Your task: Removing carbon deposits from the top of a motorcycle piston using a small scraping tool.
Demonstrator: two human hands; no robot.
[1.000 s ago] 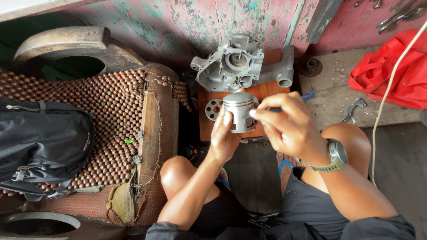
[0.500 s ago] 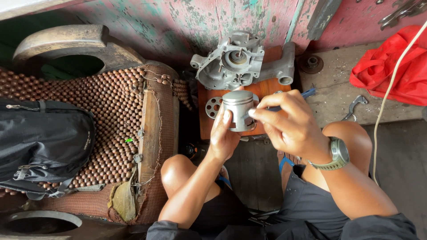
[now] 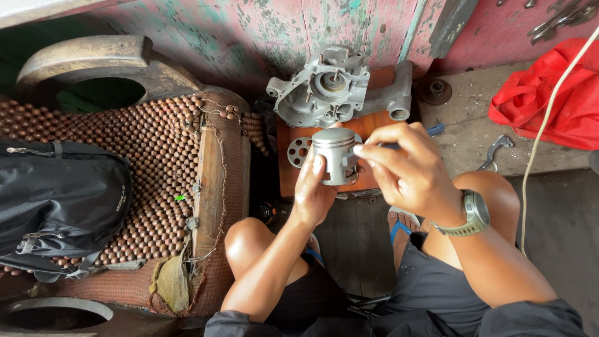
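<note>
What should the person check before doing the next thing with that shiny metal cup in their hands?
1. Left hand grips the piston from below: ok.
2. Right hand has fingertips at the piston's side: ok.
3. What the right fingers pinch there: cannot tell, too small.
4. Piston is upright, crown facing up: ok.
5. Engine casing lies apart from the piston, on the wooden board: ok.
6. Spare wrench within sight on the floor: ok.

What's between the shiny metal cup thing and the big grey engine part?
In the head view, only bare reddish wooden board shows between the piston and the engine casing.
</note>
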